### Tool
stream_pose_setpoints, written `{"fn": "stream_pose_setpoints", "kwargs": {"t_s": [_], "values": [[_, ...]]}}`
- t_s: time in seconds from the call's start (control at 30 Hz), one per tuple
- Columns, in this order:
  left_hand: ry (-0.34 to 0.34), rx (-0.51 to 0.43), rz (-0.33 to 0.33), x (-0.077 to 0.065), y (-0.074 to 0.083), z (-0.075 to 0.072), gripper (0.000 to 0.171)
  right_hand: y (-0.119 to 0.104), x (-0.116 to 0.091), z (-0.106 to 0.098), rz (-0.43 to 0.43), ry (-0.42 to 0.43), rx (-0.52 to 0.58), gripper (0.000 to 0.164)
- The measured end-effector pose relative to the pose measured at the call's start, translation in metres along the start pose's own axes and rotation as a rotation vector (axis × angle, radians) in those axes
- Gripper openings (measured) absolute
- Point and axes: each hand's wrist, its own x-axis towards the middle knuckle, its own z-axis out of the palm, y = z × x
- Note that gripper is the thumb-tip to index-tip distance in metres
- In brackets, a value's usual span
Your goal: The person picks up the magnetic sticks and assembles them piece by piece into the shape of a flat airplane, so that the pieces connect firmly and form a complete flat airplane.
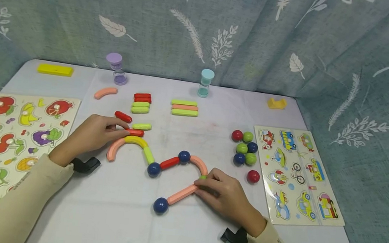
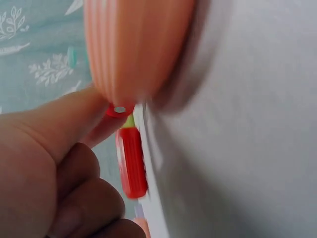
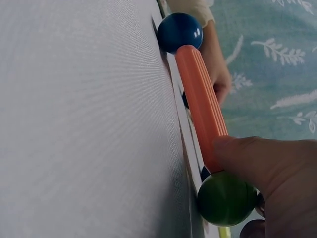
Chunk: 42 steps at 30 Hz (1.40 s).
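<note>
My left hand (image 1: 95, 137) pinches a short red stick (image 1: 136, 132) between thumb and finger; its metal-dotted end shows in the left wrist view. Just below it lie a curved pink stick (image 1: 114, 150) and a curved yellow stick (image 1: 136, 141), followed by a light green stick (image 1: 148, 155) and a blue ball (image 1: 154, 169). A red stick (image 1: 169, 163) links that ball to another blue ball (image 1: 184, 157). My right hand (image 1: 226, 195) pinches a straight pink stick (image 3: 200, 104) beside a green ball (image 3: 227, 198). A blue ball (image 3: 179, 32) sits on the stick's far end.
Loose balls (image 1: 241, 148) lie right of centre. Short sticks (image 1: 141, 104) and longer sticks (image 1: 185, 107) are grouped behind. A fruit puzzle board (image 1: 48, 109) stands left, a vehicle board (image 1: 290, 220) right. Two sand timers, purple (image 1: 115, 60) and teal (image 1: 206, 75), stand at the back.
</note>
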Motion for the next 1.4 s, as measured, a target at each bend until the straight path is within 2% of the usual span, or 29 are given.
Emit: {"fn": "stream_pose_setpoints", "kwargs": {"t_s": [0.27,0.4,0.5,0.57,0.67,0.83,0.97,1.2,1.4], "values": [[0.060,0.000,-0.001,-0.018,0.000,-0.015,0.019,-0.005,0.001,0.000,-0.034,0.041,0.050,0.024],[0.102,-0.025,0.000,-0.030,0.011,-0.024,0.016,-0.015,0.004,0.005,-0.108,0.063,0.078,0.023],[0.102,-0.068,0.008,-0.039,0.021,-0.024,0.016,-0.025,0.003,0.010,-0.162,0.024,0.095,0.022],[0.077,-0.114,0.010,-0.044,0.028,-0.020,0.015,-0.030,0.003,0.014,-0.183,-0.007,0.105,0.022],[0.041,-0.186,0.036,-0.050,0.038,-0.012,0.014,-0.035,0.003,0.018,-0.170,-0.040,0.133,0.022],[0.025,-0.246,0.162,-0.055,0.052,0.001,0.017,-0.043,0.009,0.026,-0.125,-0.066,0.166,0.026],[-0.011,-0.295,0.240,-0.058,0.060,0.013,0.020,-0.054,0.012,0.036,-0.090,-0.114,0.143,0.031],[-0.077,-0.302,0.326,-0.063,0.068,0.027,0.022,-0.062,0.017,0.052,-0.017,-0.154,0.081,0.036],[-0.119,-0.315,0.378,-0.064,0.071,0.032,0.023,-0.060,0.012,0.051,0.044,-0.149,0.066,0.032]]}}
